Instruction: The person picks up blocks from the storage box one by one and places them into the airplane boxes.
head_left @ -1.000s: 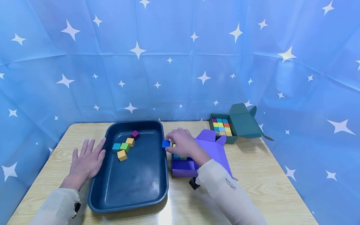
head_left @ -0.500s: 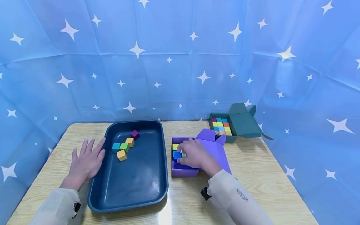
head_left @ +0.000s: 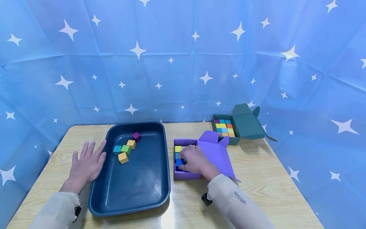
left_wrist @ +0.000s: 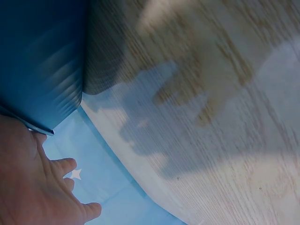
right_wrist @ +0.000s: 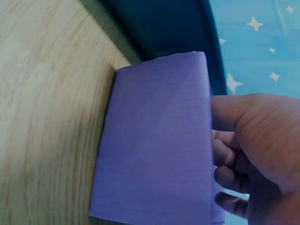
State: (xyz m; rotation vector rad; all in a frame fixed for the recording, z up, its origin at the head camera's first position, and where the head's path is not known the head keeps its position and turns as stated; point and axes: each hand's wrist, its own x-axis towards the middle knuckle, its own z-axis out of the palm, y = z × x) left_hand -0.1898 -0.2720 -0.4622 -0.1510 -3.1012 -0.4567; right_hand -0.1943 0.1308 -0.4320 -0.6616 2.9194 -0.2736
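Note:
My right hand [head_left: 195, 159] reaches into the open purple box [head_left: 187, 175] and pinches a blue cube [head_left: 179, 163] near the box's front left corner. Beside it in the box, a yellow cube [head_left: 178, 149] and a teal cube [head_left: 177, 156] show; other cubes are partly hidden by the hand. In the right wrist view, the fingertips pass behind the purple box's wall [right_wrist: 154, 140]. My left hand [head_left: 87, 167] touches the left rim of the dark blue tray [head_left: 130, 190] with its fingers spread. Inside the tray lie a purple cube [head_left: 136, 137], a green cube [head_left: 125, 149] and several others.
A dark green box [head_left: 235, 140] filled with colourful cubes stands at the back right, its lid [head_left: 248, 125] folded open. The purple box's lid [head_left: 215, 154] lies spread to the right, under my right forearm. A starry blue curtain [head_left: 183, 63] hangs behind the wooden table [head_left: 271, 190].
My right hand has carried the blue cube from the tray's right rim rightward into the purple box, then lower toward its front. The left hand stays at the tray.

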